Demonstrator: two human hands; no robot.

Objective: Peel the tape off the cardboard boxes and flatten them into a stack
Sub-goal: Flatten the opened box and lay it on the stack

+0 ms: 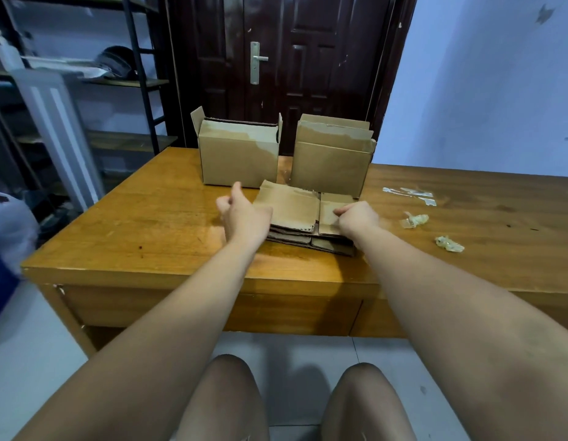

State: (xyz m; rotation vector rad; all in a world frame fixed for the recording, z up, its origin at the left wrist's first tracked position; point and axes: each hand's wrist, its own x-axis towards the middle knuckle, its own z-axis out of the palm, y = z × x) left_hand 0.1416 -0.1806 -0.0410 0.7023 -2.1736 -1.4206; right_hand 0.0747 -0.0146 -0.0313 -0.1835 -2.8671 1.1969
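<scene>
Knees [228, 386] face the bench [149, 233]. Mid-bench lies the flattened cardboard stack [289, 211], long axis left-right. The left hand [244, 213] is at its left edge, fingers curled, thumb up, grip unclear. The right hand [359, 218] has its fingers pinching the top sheet. Beyond stand the left box [239, 160] and the right box [332, 163].

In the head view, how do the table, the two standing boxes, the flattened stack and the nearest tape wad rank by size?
1. Table
2. Left box, right box, flattened stack: alike, stack nearer, unranked
3. Nearest tape wad
</scene>
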